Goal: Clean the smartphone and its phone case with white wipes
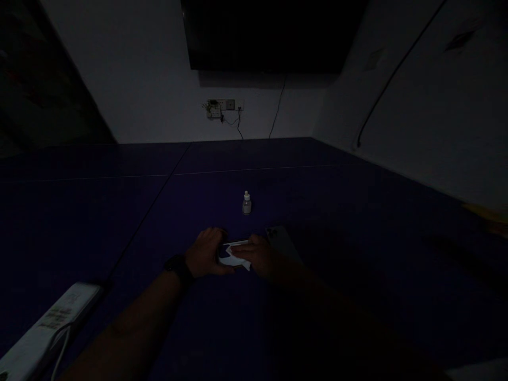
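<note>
White power strip (47, 323) at the near left edge of the dark blue table (357, 222), left hand (206, 253) and right hand (257, 256) both closed on a small white packet (235, 255) at table centre, dark phone (282, 241) just beside the right hand, small bottle (246, 203) upright beyond, wall sockets (222, 106) farthest

You see a very dim picture: the desk (357, 222) is almost black, only the back wall (151, 95) takes weak light. Your forearms sink in shadow, and edges bend outward.
</note>
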`<action>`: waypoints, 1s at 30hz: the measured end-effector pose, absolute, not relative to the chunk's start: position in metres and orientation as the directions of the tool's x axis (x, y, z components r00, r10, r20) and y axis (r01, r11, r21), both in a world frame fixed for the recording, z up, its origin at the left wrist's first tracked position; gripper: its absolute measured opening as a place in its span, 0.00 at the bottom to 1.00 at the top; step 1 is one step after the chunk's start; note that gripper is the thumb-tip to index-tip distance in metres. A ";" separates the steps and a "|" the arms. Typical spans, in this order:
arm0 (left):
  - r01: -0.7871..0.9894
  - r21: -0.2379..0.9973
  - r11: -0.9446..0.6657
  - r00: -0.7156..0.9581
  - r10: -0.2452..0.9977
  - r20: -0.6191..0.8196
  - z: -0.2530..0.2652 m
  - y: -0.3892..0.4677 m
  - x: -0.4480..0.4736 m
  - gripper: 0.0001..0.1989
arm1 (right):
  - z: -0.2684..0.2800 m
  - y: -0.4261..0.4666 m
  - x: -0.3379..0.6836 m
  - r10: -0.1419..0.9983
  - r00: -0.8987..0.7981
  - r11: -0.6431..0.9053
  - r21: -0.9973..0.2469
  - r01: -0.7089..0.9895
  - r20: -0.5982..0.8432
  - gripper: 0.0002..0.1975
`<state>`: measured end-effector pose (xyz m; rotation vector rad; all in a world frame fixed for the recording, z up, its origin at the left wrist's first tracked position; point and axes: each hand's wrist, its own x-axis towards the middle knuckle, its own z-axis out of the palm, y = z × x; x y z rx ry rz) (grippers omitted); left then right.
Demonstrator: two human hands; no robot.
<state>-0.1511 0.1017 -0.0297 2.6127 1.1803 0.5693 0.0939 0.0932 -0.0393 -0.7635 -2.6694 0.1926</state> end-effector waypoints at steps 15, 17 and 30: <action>0.666 0.346 -0.661 0.605 0.750 0.268 -0.028 0.101 -0.151 0.39 | -0.034 0.093 0.099 0.596 -0.756 0.803 -0.221 0.554 0.271 0.21; 0.666 0.347 -0.660 0.602 0.750 0.272 -0.029 0.101 -0.151 0.39 | -0.033 0.092 0.099 0.647 -0.710 0.762 -0.202 0.615 0.278 0.19; 0.668 0.342 -0.661 0.603 0.750 0.272 -0.030 0.101 -0.150 0.39 | -0.038 0.093 0.097 0.671 -0.683 0.740 -0.202 0.641 0.289 0.19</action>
